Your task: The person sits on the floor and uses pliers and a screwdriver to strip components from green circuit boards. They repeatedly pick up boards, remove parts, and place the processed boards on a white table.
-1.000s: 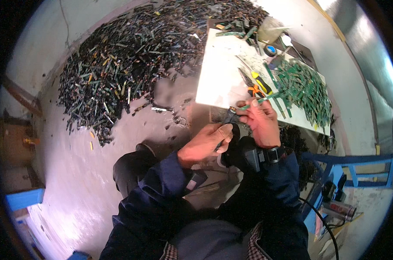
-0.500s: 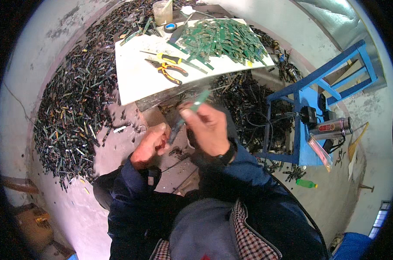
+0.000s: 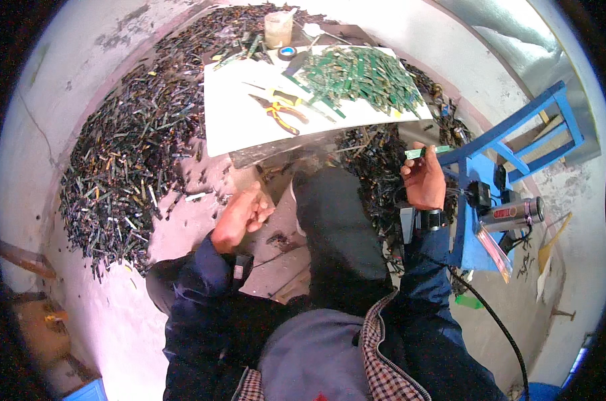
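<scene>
My right hand is raised to the right, closed on a narrow green circuit board strip pinched between thumb and fingers. The strip lies nearly level, above the dark heap beside the blue chair. My left hand hovers in front of my knees with loosely bent fingers slightly apart, and I see nothing in it. On the white board ahead lies a large pile of green strips. Pliers with yellow and black handles and a yellow-handled screwdriver lie left of that pile.
A big heap of dark strips covers the floor at left; another dark heap lies under the board's right side. The blue chair holds a steel flask and black adapters. A cloudy tub and blue tape roll stand at the back.
My right hand has swung from beside my left hand out to the right, still holding a green strip. The dark piece between my hands is no longer seen there. The view has shifted slightly.
</scene>
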